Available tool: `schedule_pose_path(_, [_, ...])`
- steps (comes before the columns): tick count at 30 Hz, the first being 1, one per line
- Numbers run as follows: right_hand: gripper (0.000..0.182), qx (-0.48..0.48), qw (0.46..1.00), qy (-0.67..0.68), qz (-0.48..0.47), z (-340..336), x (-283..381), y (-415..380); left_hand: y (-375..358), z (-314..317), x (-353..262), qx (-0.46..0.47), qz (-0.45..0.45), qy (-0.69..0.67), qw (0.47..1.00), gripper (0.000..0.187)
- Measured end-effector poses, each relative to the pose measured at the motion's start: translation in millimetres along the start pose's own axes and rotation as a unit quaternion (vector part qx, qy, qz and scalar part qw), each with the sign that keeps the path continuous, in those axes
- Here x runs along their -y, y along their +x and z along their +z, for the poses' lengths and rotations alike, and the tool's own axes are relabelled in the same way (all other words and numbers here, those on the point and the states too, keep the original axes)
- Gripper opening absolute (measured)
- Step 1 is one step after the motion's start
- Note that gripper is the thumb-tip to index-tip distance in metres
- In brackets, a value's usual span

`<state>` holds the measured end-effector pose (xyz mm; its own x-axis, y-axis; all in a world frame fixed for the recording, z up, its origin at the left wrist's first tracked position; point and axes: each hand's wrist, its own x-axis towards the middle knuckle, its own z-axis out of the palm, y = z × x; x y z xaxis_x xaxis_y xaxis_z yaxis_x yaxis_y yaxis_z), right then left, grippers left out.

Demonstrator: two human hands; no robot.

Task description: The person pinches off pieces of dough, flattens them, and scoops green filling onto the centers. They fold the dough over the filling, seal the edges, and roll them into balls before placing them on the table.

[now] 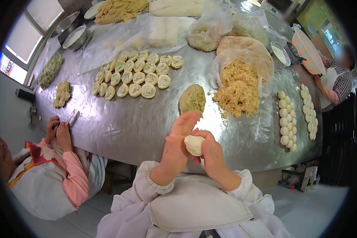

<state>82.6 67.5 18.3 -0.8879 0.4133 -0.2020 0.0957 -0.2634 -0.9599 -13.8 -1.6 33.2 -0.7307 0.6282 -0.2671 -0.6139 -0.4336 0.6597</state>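
We see a pale lump of dough (194,146) held up between two bare hands, in front of the wearer's apron and over the near edge of the metal worktop (123,137). The right hand (213,154) is curled around the lump's right side, gripping it. The left hand (176,142) is spread flat, its palm turned toward the dough and its fingers pointing away from us; we see it against the lump's left side.

Just beyond the fingertips we find a greenish-brown mound (192,98) resting on the worktop. To its right lies a crumbly orange-brown heap (238,89), partly inside a clear plastic bag (267,68). Farther right we make out two groups of small white balls, a nearer group (284,122) and an outer group (306,104), each packed close together.

To the left of the mound we see rows of round pieces (137,77) with greenish centres, and beyond those a small cluster of yellowish pieces (62,95) near a long green-flecked heap (50,70). At the far left corner stand metal bowls (75,38).

At our left sits a co-worker in pink sleeves (76,174), hands together at the worktop's edge; at the far right another person in a checked top stands by an orange-pink basin (307,50).
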Motion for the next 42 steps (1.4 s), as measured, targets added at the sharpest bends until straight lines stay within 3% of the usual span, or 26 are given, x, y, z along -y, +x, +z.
schedule_pose_path(2, [0.05, 0.026, 0.999, -0.038, 0.027, -1.1, 6.6, -2.8, 0.3, 2.8, -0.4, 0.026, 0.028, 0.046, 0.998, 0.03])
schedule_pose_path(3, [0.048, 0.038, 0.997, -0.057, 0.041, -2.0, 8.4, -3.7, -0.8, -15.8, 6.7, 0.128, 0.061, 0.139, 0.98, 0.03])
schedule_pose_path(4, [0.048, 0.028, 0.995, -0.095, -0.023, -1.9, 7.2, -2.7, -1.1, -30.8, 11.4, 0.229, 0.091, 0.23, 0.942, 0.031])
schedule_pose_path(6, [0.048, 0.0, 0.973, -0.176, -0.152, 0.0, 0.8, 3.6, 5.3, -44.8, 20.7, 0.235, 0.137, 0.282, 0.92, 0.034])
schedule_pose_path(7, [0.047, -0.018, 0.975, -0.162, -0.154, 2.2, -4.3, 3.8, 6.7, -42.7, 26.4, 0.246, 0.157, 0.297, 0.909, 0.036])
schedule_pose_path(9, [0.046, -0.085, 0.972, -0.154, -0.158, -1.8, -10.7, -0.1, -1.0, -30.1, 24.2, 0.207, 0.068, 0.334, 0.917, 0.052])
schedule_pose_path(10, [0.045, -0.062, 0.992, -0.07, -0.087, -12.0, -6.7, -4.3, -4.6, -20.7, 26.9, 0.193, 0.034, 0.228, 0.954, 0.064])
schedule_pose_path(12, [0.042, -0.007, 0.992, 0.123, 0.037, -35.7, 2.4, -14.1, -2.8, -18.9, 34.4, 0.177, 0.005, 0.147, 0.973, 0.085])
schedule_pose_path(13, [0.045, -0.043, 0.98, 0.195, 0.018, -53.6, 0.2, -20.9, 1.3, -22.9, 37.3, 0.18, 0.023, 0.168, 0.969, 0.093])
schedule_pose_path(17, [0.045, -0.262, 0.904, 0.324, -0.097, -155.4, -1.5, -54.1, 1.4, -26.0, 23.4, 0.195, 0.016, 0.171, 0.966, 0.079])
schedule_pose_path(19, [0.037, -0.383, 0.87, 0.267, -0.158, -207.2, 20.0, -86.7, 1.9, -36.7, 18.9, 0.213, -0.008, 0.166, 0.963, 0.071])
schedule_pose_path(21, [0.037, -0.482, 0.858, 0.044, -0.171, -281.8, 11.9, -120.0, -0.5, -40.6, 17.4, 0.214, -0.019, 0.177, 0.96, 0.063])
schedule_pose_path(22, [0.039, -0.574, 0.8, -0.141, -0.102, -304.0, 16.9, -133.4, -1.8, -40.8, 18.7, 0.215, -0.023, 0.183, 0.959, 0.059])
schedule_pose_path(23, [0.041, -0.638, 0.701, -0.318, -0.026, -322.5, 21.4, -146.0, -3.4, -40.5, 20.9, 0.22, -0.031, 0.179, 0.958, 0.057])
schedule_pose_path(24, [0.044, -0.651, 0.666, -0.361, 0.043, -341.0, 24.7, -158.9, -4.8, -39.7, 23.2, 0.225, -0.038, 0.175, 0.958, 0.055])
schedule_pose_path(25, [0.047, -0.658, 0.627, -0.401, 0.112, -357.6, 26.3, -169.0, -5.8, -38.1, 25.5, 0.229, -0.045, 0.171, 0.957, 0.053])
schedule_pose_path(28, [0.054, -0.642, 0.589, -0.436, 0.223, -393.2, 21.5, -184.3, -9.5, -28.6, 29.9, 0.234, -0.059, 0.175, 0.955, 0.047])
schedule_pose_path(37, [0.066, -0.498, 0.608, -0.463, 0.41, -419.4, 15.2, -154.3, -16.3, -20.5, 32.4, 0.224, -0.118, 0.184, 0.95, 0.041])
schedule_pose_path(39, [0.072, -0.497, 0.613, -0.458, 0.409, -454.0, -10.4, -157.7, -16.5, -22.5, 35.6, 0.215, -0.136, 0.177, 0.951, 0.041])
schedule_pose_path(41, [0.055, -0.332, 0.672, -0.603, 0.272, -530.4, -60.4, -184.7, -16.1, -29.8, 35.5, 0.19, -0.131, 0.173, 0.957, 0.043])
schedule_pose_path(42, [0.049, -0.331, 0.709, -0.572, 0.248, -542.8, -65.1, -188.4, -12.7, -33.2, 35.2, 0.177, -0.121, 0.172, 0.962, 0.045])
